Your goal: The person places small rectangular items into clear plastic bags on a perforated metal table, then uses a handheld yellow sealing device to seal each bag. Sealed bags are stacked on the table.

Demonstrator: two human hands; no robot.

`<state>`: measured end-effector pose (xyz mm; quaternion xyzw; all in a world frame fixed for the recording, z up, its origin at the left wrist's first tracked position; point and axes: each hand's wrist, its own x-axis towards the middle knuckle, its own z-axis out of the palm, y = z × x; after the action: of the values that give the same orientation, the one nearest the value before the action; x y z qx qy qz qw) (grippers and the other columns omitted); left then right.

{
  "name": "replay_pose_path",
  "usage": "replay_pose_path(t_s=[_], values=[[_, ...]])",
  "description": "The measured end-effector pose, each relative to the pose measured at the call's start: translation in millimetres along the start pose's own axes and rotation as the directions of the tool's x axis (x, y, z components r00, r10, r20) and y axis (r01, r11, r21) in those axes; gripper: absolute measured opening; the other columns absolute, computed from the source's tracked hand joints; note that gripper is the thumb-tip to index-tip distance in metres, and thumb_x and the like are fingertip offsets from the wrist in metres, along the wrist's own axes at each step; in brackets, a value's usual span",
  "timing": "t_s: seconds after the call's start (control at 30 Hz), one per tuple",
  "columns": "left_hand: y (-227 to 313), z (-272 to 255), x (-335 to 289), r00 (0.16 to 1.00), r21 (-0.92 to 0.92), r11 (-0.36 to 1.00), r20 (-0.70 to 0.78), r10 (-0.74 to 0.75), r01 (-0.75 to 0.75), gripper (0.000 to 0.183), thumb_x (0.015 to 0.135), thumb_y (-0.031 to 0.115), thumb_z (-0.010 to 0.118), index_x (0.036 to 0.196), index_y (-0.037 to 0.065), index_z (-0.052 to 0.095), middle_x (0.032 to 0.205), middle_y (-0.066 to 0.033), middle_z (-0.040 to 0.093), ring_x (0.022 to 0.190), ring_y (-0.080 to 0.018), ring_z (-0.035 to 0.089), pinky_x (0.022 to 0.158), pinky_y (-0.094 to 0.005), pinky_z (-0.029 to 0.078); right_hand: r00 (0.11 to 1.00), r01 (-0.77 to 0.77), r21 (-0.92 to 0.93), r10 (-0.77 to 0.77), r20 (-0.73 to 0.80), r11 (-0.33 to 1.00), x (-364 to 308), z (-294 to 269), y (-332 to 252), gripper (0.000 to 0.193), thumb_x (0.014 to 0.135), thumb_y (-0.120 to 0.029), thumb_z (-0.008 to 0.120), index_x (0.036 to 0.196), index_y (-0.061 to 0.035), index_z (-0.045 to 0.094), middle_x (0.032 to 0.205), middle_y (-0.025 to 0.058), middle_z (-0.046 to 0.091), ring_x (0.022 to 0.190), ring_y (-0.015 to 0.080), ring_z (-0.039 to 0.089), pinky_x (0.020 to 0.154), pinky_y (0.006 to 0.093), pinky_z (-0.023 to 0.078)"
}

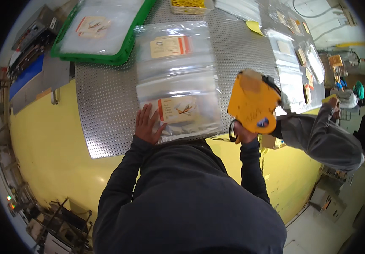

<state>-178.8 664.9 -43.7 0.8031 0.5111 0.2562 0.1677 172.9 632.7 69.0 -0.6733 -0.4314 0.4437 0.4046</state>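
Note:
Clear plastic bags (pixel 180 76) with printed cards inside lie flat, overlapping, on the perforated metal table before me. My left hand (pixel 148 125) rests with fingers spread on the nearest bag, touching the left part of its printed card (pixel 178 109). To the right of the bags, my right hand (pixel 245 133) is closed around the handle of a yellow label gun (pixel 254 101), raised at the table's near edge. A black loop shows beside my fingers. The gun's working end cannot be made out clearly.
A green crate (pixel 123 55) filled with clear bags stands at the far left of the perforated table (pixel 102 110). At the back is a tray of yellow items (pixel 189 5). More bags (pixel 290 72) lie to the right, near a co-worker's grey sleeve (pixel 318 135).

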Motion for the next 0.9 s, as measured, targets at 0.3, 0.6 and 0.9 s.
replay_pose_path(t_s=[0.3,0.6,0.9], values=[[-1.1,-14.7,-27.0,0.968,-0.069,0.994,0.228,0.1,-0.087,0.059,0.082,0.03,0.06,0.137,0.019,0.041,0.147,-0.0131,0.028,0.137,-0.0288,0.024,0.111,-0.0478,0.017,0.904,0.26,-0.38,-0.086,0.419,0.888,10.8,-16.2,41.8,0.044,0.069,-0.019,0.078,0.107,-0.0091,0.059,0.104,0.0085,0.061,0.091,0.0254,0.06,0.075,0.0305,0.048],[-13.7,-2.4,-33.8,0.983,-0.093,0.989,0.133,0.13,-0.118,0.052,0.084,0.03,0.058,0.133,0.02,0.046,0.145,-0.011,0.032,0.136,-0.0261,0.027,0.111,-0.0467,0.018,0.734,0.493,-0.586,0.054,0.677,0.643,30.5,8.0,14.9,0.034,0.075,-0.031,0.076,0.1,-0.0117,0.064,0.092,0.0046,0.066,0.081,0.0219,0.062,0.075,0.0339,0.047],[-17.3,2.1,-39.1,0.988,-0.101,0.987,0.076,0.133,-0.125,0.051,0.083,0.029,0.06,0.131,0.022,0.048,0.144,-0.0105,0.033,0.135,-0.0271,0.029,0.11,-0.0479,0.021,0.709,0.464,-0.561,0.093,0.699,0.686,60.9,-4.4,44.5,0.041,0.077,-0.042,0.07,0.106,-0.014,0.061,0.098,-0.0005,0.066,0.098,0.0172,0.058,0.085,0.0309,0.04]])
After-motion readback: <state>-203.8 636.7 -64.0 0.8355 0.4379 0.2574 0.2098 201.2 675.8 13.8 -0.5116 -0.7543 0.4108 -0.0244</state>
